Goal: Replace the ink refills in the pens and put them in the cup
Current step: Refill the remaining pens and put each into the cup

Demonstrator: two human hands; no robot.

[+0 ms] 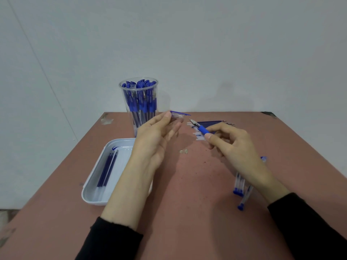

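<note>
My left hand (155,136) pinches a clear pen barrel with a blue clip (178,115) above the table's far middle. My right hand (234,143) holds the pen's blue-gripped front part (201,128), its metal tip pointing toward the left hand; a small gap separates the two pieces. A clear cup (139,102) full of blue pens stands behind the left hand. A pile of ink refills (212,123) lies beyond the right hand.
A white tray (90,192) holding a few blue refills (107,167) sits at the left, partly under my left forearm. Several pens (241,186) lie at the right beneath my right wrist. Small crumbs (184,151) dot the reddish table (187,212).
</note>
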